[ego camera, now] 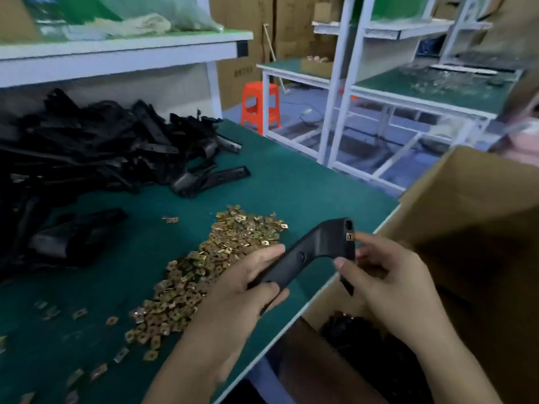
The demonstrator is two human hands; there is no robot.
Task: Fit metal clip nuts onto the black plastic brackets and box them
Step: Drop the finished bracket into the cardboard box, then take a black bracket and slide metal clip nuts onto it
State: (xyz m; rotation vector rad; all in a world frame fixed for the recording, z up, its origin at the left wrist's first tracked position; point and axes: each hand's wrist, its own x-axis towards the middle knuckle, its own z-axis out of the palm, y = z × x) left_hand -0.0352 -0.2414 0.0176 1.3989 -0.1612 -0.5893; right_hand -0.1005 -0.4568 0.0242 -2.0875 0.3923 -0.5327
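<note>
Two hands [242, 290] [402, 287], one held bracket [319, 244].

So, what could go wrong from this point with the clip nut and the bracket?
1. The clip nut at the end of the bracket is pressed by a fingertip of the right hand. If it is not seated, it may drop into the cardboard box below.
2. The left hand works close over the pile of clip nuts and could sweep some off the table.

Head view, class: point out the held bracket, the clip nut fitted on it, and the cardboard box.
held bracket [316, 243], head view, on its bent middle section.
clip nut [350, 236], head view, on its brass face at the bracket's end.
cardboard box [466, 205], head view, on its raised flap.
</note>
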